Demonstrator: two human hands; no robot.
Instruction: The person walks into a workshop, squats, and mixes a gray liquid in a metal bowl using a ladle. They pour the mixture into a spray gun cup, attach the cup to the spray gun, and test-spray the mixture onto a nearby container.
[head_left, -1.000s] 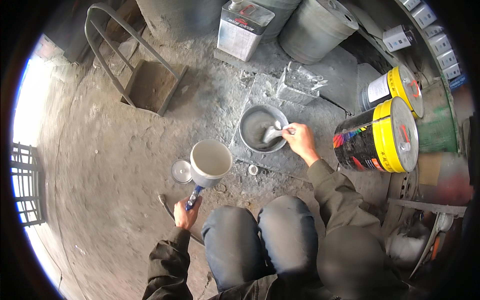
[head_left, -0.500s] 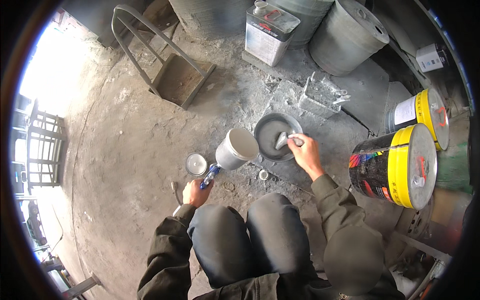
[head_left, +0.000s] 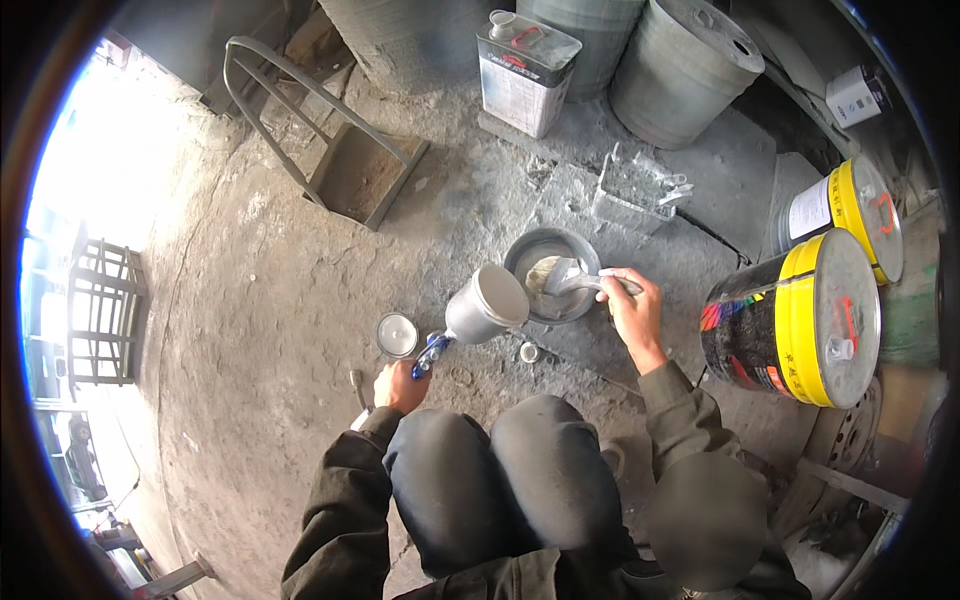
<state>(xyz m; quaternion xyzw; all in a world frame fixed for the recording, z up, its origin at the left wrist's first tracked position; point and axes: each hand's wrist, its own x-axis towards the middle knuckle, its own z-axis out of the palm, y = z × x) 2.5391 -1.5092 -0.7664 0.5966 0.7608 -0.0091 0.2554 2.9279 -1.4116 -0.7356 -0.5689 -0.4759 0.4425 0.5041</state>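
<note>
My left hand [head_left: 402, 385] is closed round a spray gun [head_left: 432, 354] with blue and silver metal parts. Its grey cup [head_left: 478, 308] has no lid on and tilts toward a round basin [head_left: 549, 236] of grey liquid. In my right hand [head_left: 634, 315], a paintbrush [head_left: 570, 277] is gripped by its handle. The pale bristles point left over the basin; whether they touch the liquid I cannot tell. A round lid [head_left: 398, 335] lies on the floor left of the cup. Below the basin sits a small white cap [head_left: 529, 352].
A crusted tray [head_left: 634, 199] holding tools stands beyond the basin. Farther back are a rectangular metal can [head_left: 528, 80] and large drums [head_left: 682, 80]. Yellow-and-black pails [head_left: 795, 320] stand at the right. At the far left is a metal-handled scoop [head_left: 365, 170].
The paintbrush has risen in the basin and turned, so its bristles now show. My right hand has shifted slightly right. The spray gun and cup have moved a little right in view.
</note>
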